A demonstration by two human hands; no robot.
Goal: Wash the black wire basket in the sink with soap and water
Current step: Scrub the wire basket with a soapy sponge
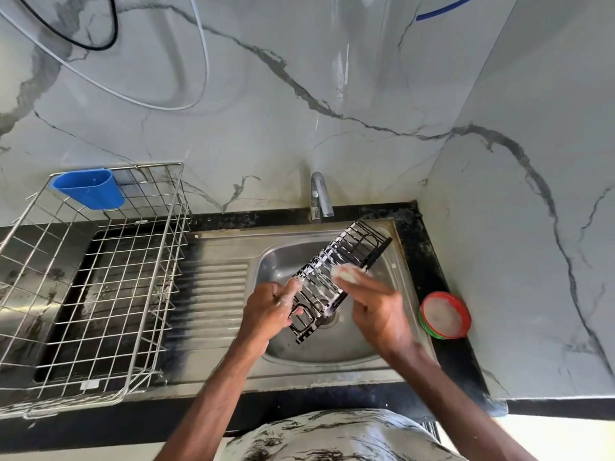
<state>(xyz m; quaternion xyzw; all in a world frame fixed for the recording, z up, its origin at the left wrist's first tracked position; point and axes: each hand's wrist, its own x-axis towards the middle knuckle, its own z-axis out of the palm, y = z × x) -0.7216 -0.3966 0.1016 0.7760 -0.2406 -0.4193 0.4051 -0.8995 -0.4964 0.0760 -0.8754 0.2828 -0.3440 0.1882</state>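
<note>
The long, narrow black wire basket (349, 249), streaked with white suds, slants over the stainless steel sink (332, 361). The left hand (271, 309) has its grip curled round the basket's near end. The right hand (379, 311), blurred, has its grip clasping a pale foamy scrub pad (346, 274) against the wires. A round red-rimmed soap tub (444, 315) sits on the speckled black surface (461, 361).

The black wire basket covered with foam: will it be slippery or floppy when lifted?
Probably slippery: suds coat the black wire basket where the left hand grips it. Likely stiff and light: thin wires hold shape, tilted over the sink.
</note>
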